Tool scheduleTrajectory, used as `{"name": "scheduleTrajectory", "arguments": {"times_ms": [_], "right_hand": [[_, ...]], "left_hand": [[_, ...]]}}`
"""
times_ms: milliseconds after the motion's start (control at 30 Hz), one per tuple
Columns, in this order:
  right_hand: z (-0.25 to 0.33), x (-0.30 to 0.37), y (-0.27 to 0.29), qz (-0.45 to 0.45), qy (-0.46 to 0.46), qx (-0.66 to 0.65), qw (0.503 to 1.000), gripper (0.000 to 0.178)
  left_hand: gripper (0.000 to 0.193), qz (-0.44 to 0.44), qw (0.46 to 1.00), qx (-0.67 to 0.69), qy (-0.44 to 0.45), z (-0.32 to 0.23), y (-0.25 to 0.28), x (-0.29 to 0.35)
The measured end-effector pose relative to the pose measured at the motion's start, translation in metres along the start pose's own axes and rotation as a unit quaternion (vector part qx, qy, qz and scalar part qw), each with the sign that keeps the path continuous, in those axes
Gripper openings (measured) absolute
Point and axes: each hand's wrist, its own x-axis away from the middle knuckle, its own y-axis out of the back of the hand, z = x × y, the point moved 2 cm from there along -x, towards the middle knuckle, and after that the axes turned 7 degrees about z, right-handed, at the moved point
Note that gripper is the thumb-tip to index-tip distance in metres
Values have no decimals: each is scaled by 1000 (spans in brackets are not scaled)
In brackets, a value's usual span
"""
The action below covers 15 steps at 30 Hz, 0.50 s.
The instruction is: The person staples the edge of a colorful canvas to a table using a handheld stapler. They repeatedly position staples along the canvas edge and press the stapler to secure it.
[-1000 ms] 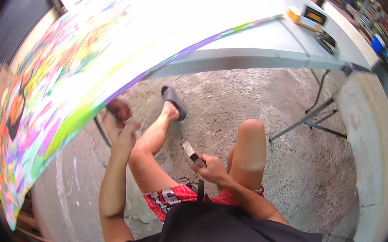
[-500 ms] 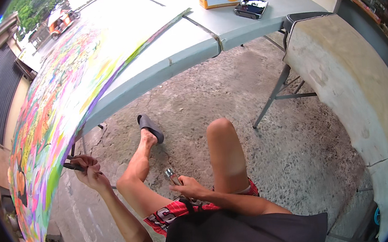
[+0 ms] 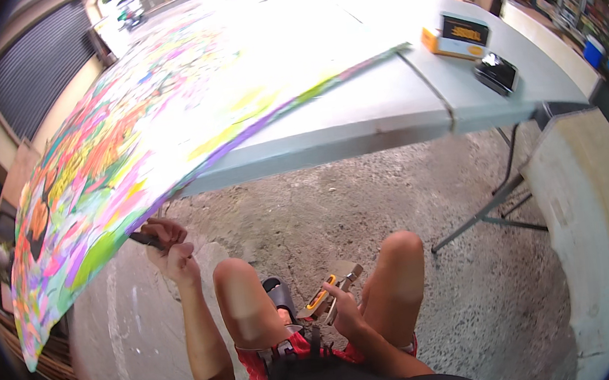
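A large brightly painted canvas (image 3: 88,176) lies over the table at the left, its purple and green edge hanging past the table's front. Just under that edge, my left hand (image 3: 175,252) is closed round a dark-handled tool (image 3: 146,241); the tool's far end is hidden by the canvas. Between my knees, my right hand (image 3: 347,314) grips what looks like a staple gun (image 3: 321,299), metallic with a yellow and black side. It is held well below the table and apart from the canvas.
On the white folding table (image 3: 356,114) stand a yellow, black and white box (image 3: 458,36) and a black device with a glossy top (image 3: 496,73). A pale, worn panel (image 3: 580,198) curves along the right. Rough concrete floor (image 3: 480,305) lies below; a roller shutter (image 3: 44,76) is far left.
My view has swung left, so the table and canvas sit further right. The staple gun has turned, showing its yellow side. My left knee has come up and my foot has drawn back.
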Motion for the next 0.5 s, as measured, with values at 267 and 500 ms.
{"name": "scheduleTrajectory", "arguments": {"times_ms": [267,500], "right_hand": [[1,1,-15,34,94,157,983,37],[76,17,-91,182,-54,376,907,31]], "left_hand": [[39,26,998,43,25,2,-3,5],[37,43,998,29,41,5,4,7]]}}
